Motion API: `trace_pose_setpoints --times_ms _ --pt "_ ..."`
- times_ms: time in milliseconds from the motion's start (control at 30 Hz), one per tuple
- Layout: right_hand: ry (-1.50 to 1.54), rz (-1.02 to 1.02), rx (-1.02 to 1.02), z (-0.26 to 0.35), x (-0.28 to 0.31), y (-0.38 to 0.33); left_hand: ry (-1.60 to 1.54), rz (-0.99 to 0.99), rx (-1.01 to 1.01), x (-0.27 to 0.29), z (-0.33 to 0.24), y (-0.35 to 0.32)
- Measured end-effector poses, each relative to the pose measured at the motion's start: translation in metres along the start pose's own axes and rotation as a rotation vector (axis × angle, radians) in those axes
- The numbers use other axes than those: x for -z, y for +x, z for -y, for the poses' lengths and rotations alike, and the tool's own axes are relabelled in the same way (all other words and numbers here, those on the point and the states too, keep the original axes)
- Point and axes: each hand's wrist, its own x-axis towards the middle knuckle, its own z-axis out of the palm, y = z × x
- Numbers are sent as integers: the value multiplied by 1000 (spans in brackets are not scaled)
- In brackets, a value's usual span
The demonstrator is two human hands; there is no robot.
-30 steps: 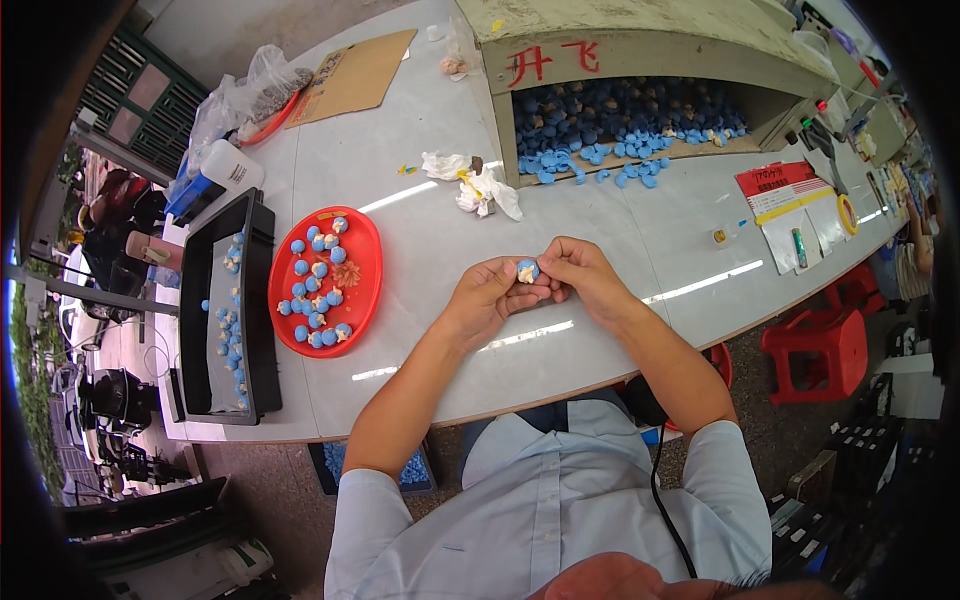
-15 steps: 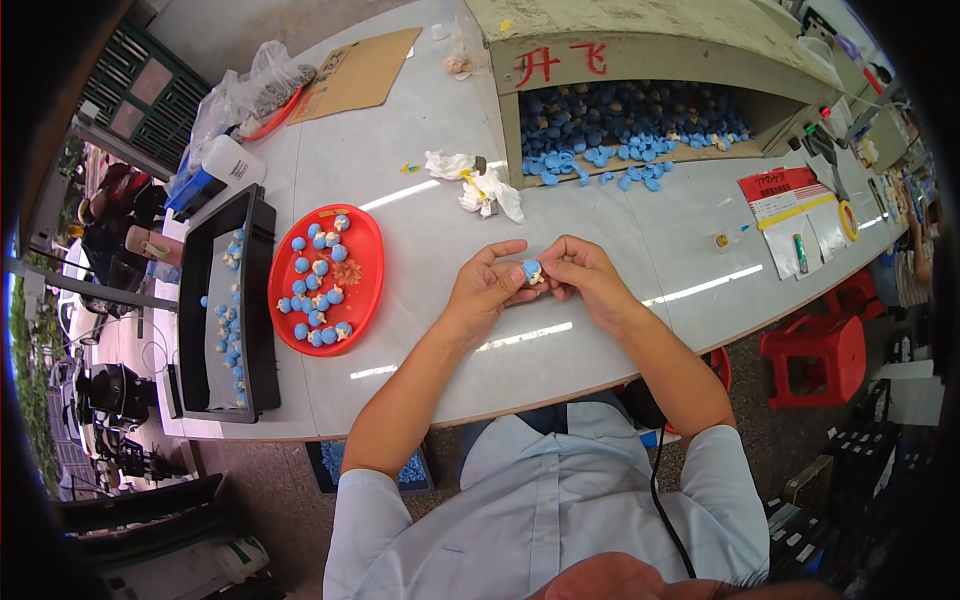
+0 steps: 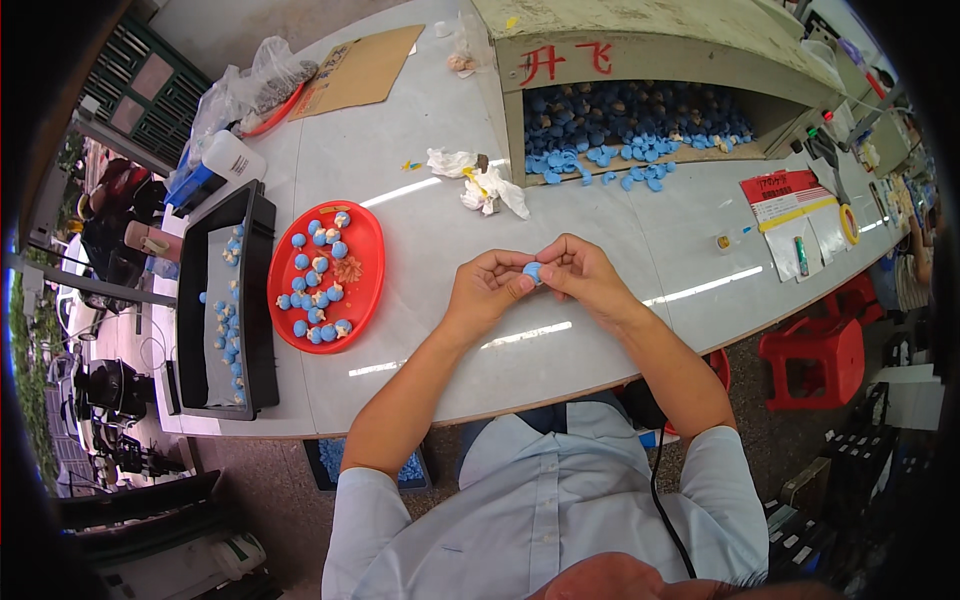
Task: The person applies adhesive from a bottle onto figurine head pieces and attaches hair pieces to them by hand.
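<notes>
Between the fingertips of both hands I grip a small blue ball-shaped piece (image 3: 533, 272), mostly covered by my fingers and thumbs. My left hand (image 3: 487, 287) pinches it from the left, my right hand (image 3: 583, 275) from the right, both a little above the tabletop. To the left, a round red tray (image 3: 372, 290) bears several blue balls with cream-coloured parts (image 3: 320, 264). More of these lie on a pale sheet in a black bin (image 3: 262, 300) beside it.
A pale green box (image 3: 660, 50) with an open front holds a heap of blue pieces (image 3: 640, 120). Crumpled white tissue (image 3: 492, 188), a cardboard sheet (image 3: 360, 70), a small jar (image 3: 722, 242), a red-and-white packet (image 3: 785, 200) and a tape roll (image 3: 849, 224) lie about the table.
The piece has been turned between my fingers: its cream part showed before, and now mostly blue is visible. My right fingers have closed further over it.
</notes>
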Motion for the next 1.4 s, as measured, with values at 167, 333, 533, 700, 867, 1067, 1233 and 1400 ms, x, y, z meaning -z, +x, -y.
trace_pose_setpoints --times_ms 167,333,533,700,867,1067,1233,1400 --pt "56 71 -59 2 2 -1 52 12 -57 -3 -2 -3" --pt "64 58 -18 1 0 1 72 -32 -120 -5 1 -3" --pt "149 -28 67 -5 -2 0 59 -126 -204 -14 5 -2" --pt "34 -66 181 -6 -11 -2 30 -100 -185 -4 8 1" --pt "-170 -129 438 -14 -16 -4 -208 52 69 0 5 1" --pt "-387 -225 663 -16 -20 -4 -278 160 93 -1 -2 0" --pt "-491 -233 680 -18 -17 -7 -281 174 121 1 -1 1" --pt "-521 -265 712 -23 -16 -4 -313 161 104 -1 -3 0"
